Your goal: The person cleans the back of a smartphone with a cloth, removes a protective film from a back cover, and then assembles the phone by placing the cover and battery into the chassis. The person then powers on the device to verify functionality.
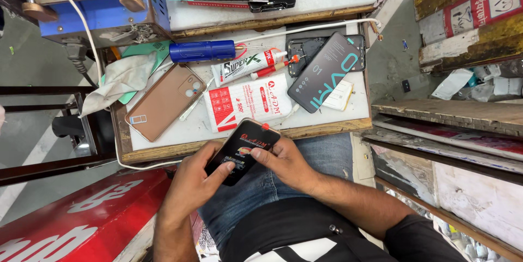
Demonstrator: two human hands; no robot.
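Over the lap, near the tray's (163, 150) front edge, the left hand (193, 183) grasps the lower end of a black phone (242, 150), thumb on its face. The right hand (283, 161) grips its right side. The phone's long axis runs from near-left to far-right, between both hands.

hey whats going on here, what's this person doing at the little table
A seated person holds a black phone screen panel over their lap, left hand underneath with the thumb pressing its face, right hand gripping its edge. On the small work table in front lie a brown phone back cover, a white-and-red packet, a glue tube, a blue tool and another dark phone.
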